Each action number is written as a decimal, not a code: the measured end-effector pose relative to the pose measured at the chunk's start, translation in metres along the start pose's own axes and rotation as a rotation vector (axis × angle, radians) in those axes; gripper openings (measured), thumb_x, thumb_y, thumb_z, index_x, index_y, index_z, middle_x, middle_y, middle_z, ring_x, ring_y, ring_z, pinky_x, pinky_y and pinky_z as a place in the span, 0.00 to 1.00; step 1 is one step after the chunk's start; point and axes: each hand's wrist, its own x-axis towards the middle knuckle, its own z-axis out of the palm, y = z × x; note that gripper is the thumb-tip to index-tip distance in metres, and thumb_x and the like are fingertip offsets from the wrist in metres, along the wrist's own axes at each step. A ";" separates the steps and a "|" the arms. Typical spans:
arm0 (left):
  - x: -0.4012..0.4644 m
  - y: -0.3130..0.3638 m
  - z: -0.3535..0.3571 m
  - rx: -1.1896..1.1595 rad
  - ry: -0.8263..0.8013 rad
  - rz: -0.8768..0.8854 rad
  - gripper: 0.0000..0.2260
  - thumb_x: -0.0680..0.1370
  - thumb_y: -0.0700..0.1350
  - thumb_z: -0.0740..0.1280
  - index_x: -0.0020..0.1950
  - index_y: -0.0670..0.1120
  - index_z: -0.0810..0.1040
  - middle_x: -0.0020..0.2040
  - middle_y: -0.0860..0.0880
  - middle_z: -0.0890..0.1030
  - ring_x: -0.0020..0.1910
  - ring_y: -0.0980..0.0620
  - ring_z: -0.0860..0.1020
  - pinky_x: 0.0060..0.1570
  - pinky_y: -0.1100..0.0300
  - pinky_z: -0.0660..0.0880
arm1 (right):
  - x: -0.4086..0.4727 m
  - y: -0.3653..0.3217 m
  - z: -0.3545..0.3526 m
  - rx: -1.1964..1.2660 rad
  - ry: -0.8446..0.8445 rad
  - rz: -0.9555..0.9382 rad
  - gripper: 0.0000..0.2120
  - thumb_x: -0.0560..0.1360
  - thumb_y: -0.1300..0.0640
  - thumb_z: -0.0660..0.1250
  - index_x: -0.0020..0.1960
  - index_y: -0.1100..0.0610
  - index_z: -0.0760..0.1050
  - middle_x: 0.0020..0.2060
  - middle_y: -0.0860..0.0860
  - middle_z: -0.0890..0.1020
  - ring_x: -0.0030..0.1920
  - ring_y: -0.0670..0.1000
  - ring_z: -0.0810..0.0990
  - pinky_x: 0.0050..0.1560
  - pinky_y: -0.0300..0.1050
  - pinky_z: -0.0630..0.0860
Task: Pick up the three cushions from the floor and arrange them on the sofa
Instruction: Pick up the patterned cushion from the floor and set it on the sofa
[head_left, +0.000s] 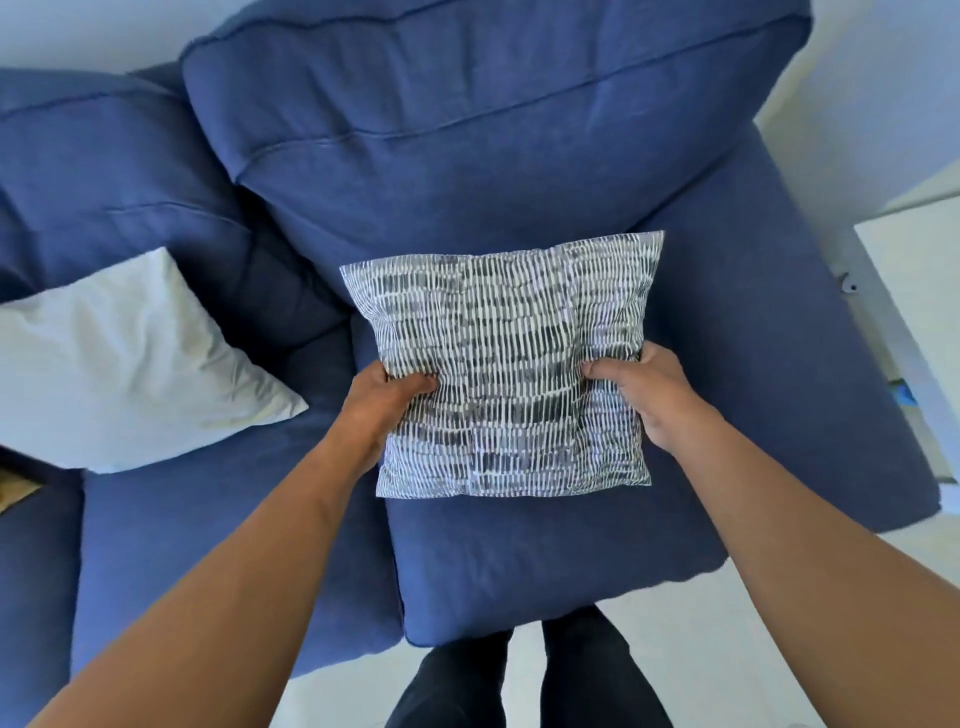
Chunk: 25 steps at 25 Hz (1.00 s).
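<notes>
I have both hands on the square cushion with a grey-and-white dashed print (511, 364), holding it over the right-hand seat of the blue fabric sofa (753, 322). My left hand (382, 410) clamps the cushion's left edge, thumb pressed onto the printed face and the fingers (410, 384) curled around the side. My right hand (649, 395) does the same on the right edge, its thumb on top and the rest wrapped behind the fabric, so both are closed on the cushion. The cushion lies tilted, its far edge near the base of the sofa's back pillow (467, 130); I cannot tell whether its underside is touching the seat.

To the left, a plain white square cushion (130, 364) leans against the other back pillow, resting on the neighbouring seat, well apart from the printed one. My legs in dark trousers (519, 680) stand on the pale floor (727, 623) just in front of the seat edge. A white piece of furniture (919, 291) sits beside the sofa's right arm.
</notes>
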 end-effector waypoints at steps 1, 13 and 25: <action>0.007 0.002 -0.001 -0.015 0.028 0.011 0.14 0.77 0.35 0.75 0.61 0.43 0.81 0.57 0.46 0.87 0.59 0.43 0.85 0.56 0.52 0.82 | 0.011 -0.008 0.003 -0.019 -0.004 -0.009 0.47 0.69 0.56 0.82 0.82 0.63 0.63 0.77 0.51 0.70 0.76 0.55 0.68 0.80 0.55 0.62; 0.101 0.041 0.025 0.006 0.112 -0.013 0.17 0.77 0.40 0.77 0.51 0.51 0.70 0.46 0.54 0.72 0.45 0.54 0.75 0.52 0.56 0.73 | 0.127 -0.053 0.019 -0.168 -0.001 -0.118 0.24 0.74 0.69 0.77 0.68 0.62 0.77 0.53 0.48 0.83 0.53 0.49 0.83 0.56 0.41 0.76; 0.080 0.100 0.009 -0.084 0.356 0.260 0.05 0.80 0.43 0.72 0.54 0.51 0.83 0.51 0.51 0.88 0.51 0.50 0.87 0.59 0.49 0.84 | 0.130 -0.130 0.003 -0.035 -0.009 -0.277 0.10 0.79 0.59 0.75 0.59 0.54 0.80 0.50 0.42 0.86 0.43 0.35 0.85 0.39 0.29 0.79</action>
